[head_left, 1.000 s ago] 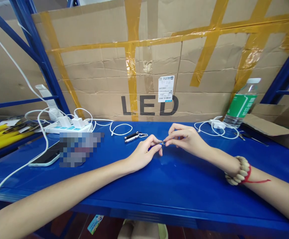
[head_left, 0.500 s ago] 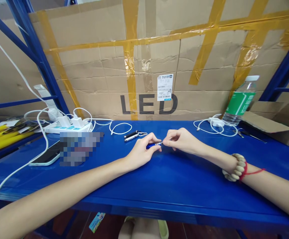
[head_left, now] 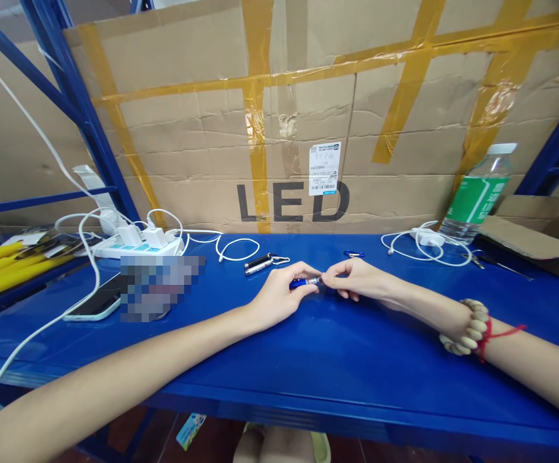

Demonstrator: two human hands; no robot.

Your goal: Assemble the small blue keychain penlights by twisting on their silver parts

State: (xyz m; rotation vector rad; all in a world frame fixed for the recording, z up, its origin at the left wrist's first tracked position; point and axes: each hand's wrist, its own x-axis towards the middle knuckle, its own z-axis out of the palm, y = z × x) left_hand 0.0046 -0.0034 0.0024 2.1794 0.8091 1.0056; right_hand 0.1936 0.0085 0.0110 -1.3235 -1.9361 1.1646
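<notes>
My left hand is closed around a small blue keychain flashlight, its silver and dark end pointing right. At that end, my right hand pinches with thumb and fingers; the exact part between the fingertips is hidden. Just behind my right hand lies a blue carabiner clip. Left of my hands, a black flashlight and a silver flashlight rest side by side, with a metal carabiner at their right end.
A phone and a blurred-out item lie left. Behind them stands a power strip with white cables. A water bottle, white charger cable and open carton are at right. A large cardboard box backs the blue table.
The view has shifted slightly, so everything sits a little further right. My right hand has moved slightly lower, showing more of the blue carabiner behind it. More of the flashlight's silver end shows.
</notes>
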